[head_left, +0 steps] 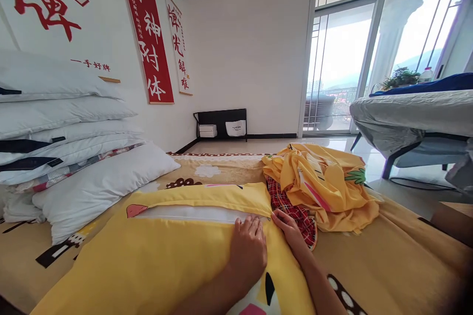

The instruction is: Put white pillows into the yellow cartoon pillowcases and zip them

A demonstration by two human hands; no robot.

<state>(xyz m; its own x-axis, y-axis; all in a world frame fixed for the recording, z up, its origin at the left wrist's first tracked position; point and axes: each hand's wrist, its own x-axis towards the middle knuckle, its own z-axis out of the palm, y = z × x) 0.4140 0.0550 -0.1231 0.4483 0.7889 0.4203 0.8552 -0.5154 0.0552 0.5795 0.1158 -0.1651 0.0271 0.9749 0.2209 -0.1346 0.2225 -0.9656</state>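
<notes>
Lying beneath both hands, the yellow pillowcase (166, 251) gaped along a slit, white filling (188, 213) showing. Left hand (249, 246): fingers together across the slit's near edge; grip unclear. Right hand (290, 230): thumb and fingers pinching cloth at its right end. Red plaid cloth (281, 198) crowded the right hand, crumpled yellow fabric (325, 187) just past it. White pillows (84, 113) stood stacked well left of the left hand.

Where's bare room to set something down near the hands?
Bare blanket shows on the right, between the yellow cloth heap and the right forearm; a smaller patch lies past the yellow pillow, between that heap and the white pillows. Crowded: the left side, stacked with pillows, and beside the right hand, by plaid cloth.
</notes>
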